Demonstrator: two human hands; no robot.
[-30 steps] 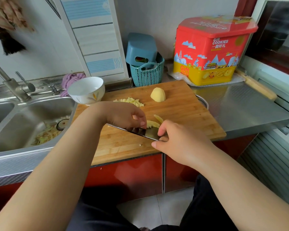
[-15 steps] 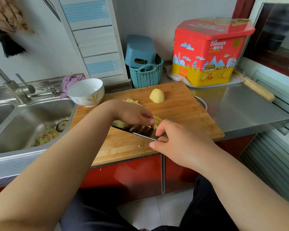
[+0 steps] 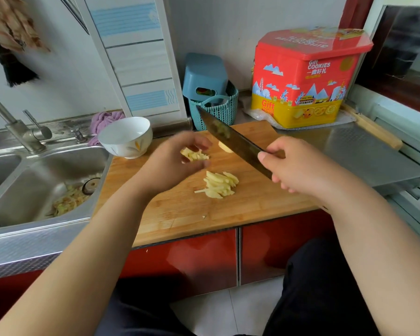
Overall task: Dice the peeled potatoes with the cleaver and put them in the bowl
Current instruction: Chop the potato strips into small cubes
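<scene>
Lifted off the board since half a second ago, the cleaver (image 3: 233, 141) now slants through the middle of the frame with its tip raised toward the teal basket (image 3: 218, 110) at upper centre; before, the blade lay low against the potato. The right hand (image 3: 298, 166), centre right, is clenched around the handle, thumb along the blade's base. Bits of potato cling to the blade near its tip.

The left hand (image 3: 177, 161) has drawn away from the blade and hangs blurred over the middle of the cutting board (image 3: 180, 209), fingers curled loosely around a small cluster of cut potato pieces (image 3: 195, 155); whether they are pinched or only cupped I cannot tell. Just below and right of that hand, a fanned heap of potato strips (image 3: 220, 185) lies on the board. A piece of uncut peeled potato (image 3: 224, 147) shows behind the blade, mostly hidden.

The white bowl (image 3: 126, 137) stands at the board's upper left corner, beside the sink (image 3: 29, 190), which holds peelings at centre left. A red and yellow cookie tin (image 3: 306, 78) stands at upper right.
</scene>
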